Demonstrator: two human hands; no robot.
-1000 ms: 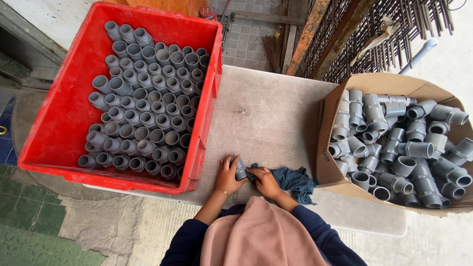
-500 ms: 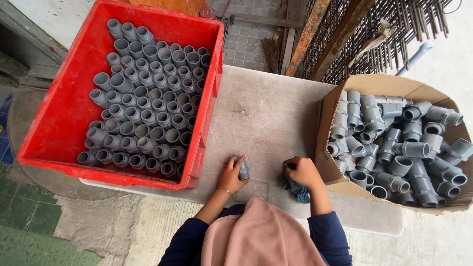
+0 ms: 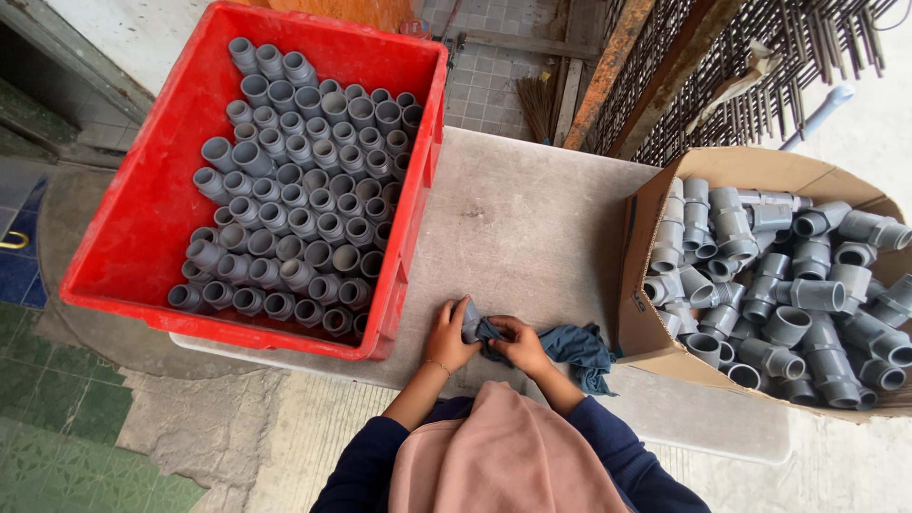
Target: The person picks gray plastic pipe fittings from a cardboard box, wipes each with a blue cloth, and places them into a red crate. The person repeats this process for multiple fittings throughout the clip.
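A single camera is sitting on the person's head and looking almost straight down from well above the table. The top of the head covering is filling the bottom centre of the frame. The view is taking in the whole red crate at upper left and most of the cardboard box at right, which is running off the right edge. No second view is sharing the scene.
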